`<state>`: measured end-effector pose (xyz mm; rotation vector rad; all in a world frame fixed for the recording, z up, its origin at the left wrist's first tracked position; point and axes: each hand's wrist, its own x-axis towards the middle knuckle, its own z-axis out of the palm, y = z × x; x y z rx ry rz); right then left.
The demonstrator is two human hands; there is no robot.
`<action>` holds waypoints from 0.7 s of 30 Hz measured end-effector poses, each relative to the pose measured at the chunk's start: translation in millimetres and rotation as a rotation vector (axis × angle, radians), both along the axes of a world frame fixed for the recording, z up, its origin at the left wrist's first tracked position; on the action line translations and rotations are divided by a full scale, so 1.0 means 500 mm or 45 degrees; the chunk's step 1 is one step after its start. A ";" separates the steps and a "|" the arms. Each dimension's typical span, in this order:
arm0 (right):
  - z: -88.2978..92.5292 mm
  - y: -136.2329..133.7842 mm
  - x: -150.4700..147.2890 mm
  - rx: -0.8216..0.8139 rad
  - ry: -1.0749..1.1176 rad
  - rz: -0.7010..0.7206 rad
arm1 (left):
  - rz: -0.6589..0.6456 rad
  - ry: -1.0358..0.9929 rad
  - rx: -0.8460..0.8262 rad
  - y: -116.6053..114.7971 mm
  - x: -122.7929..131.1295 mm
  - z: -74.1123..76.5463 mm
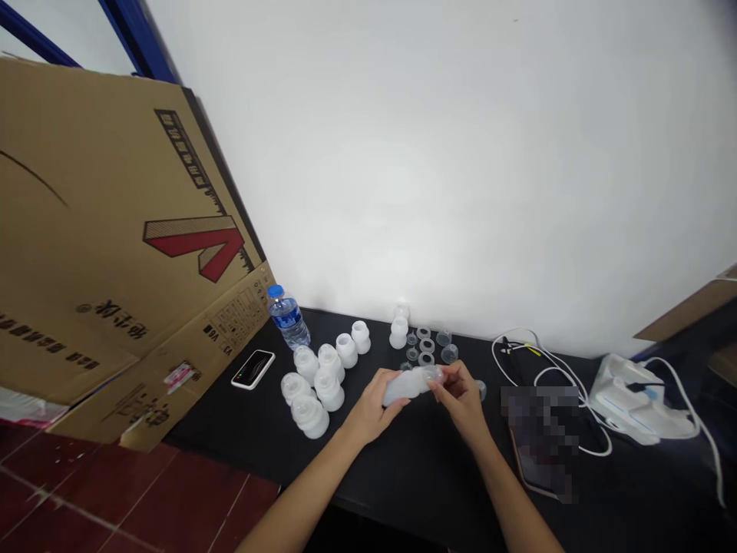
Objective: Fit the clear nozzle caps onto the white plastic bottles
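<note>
My left hand is wrapped round the body of a white baby bottle, which lies tilted above the black table with its top toward the right. At that top end sits a clear dome cap, pinched by the fingers of my right hand. Whether the cap is fully seated I cannot tell. Just behind my hands lie clear rings, small nipples and loose dome caps. Another clear cap is partly hidden by my right hand.
Several capped baby bottles and open ones stand left, near a water bottle and white phone. More bottles stand by the wall. Right are a tablet-like device, cables and white equipment. Cardboard borders the left.
</note>
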<state>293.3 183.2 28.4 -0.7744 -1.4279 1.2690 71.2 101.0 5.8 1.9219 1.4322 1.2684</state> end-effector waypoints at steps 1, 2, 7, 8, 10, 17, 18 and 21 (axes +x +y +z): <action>0.002 -0.005 -0.004 -0.015 0.012 0.039 | -0.023 0.016 -0.047 -0.001 0.002 0.005; 0.005 -0.011 -0.006 -0.028 0.017 0.088 | -0.039 0.029 -0.090 -0.003 0.003 0.008; 0.024 -0.035 -0.016 -0.050 -0.072 0.440 | 0.047 0.042 -0.136 -0.004 -0.001 -0.002; 0.027 -0.039 -0.019 -0.051 -0.118 0.521 | 0.070 0.032 -0.104 -0.003 -0.004 -0.007; 0.030 -0.043 -0.023 -0.050 -0.210 0.605 | 0.095 0.006 -0.012 0.000 -0.008 -0.016; 0.009 -0.010 -0.014 -0.060 -0.221 0.294 | 0.252 0.135 0.188 -0.010 -0.003 0.005; 0.008 -0.002 -0.010 -0.059 -0.207 0.241 | 0.288 0.161 0.204 -0.021 0.001 0.006; 0.006 0.017 0.002 -0.055 -0.174 0.107 | 0.355 0.233 0.307 -0.074 0.011 -0.007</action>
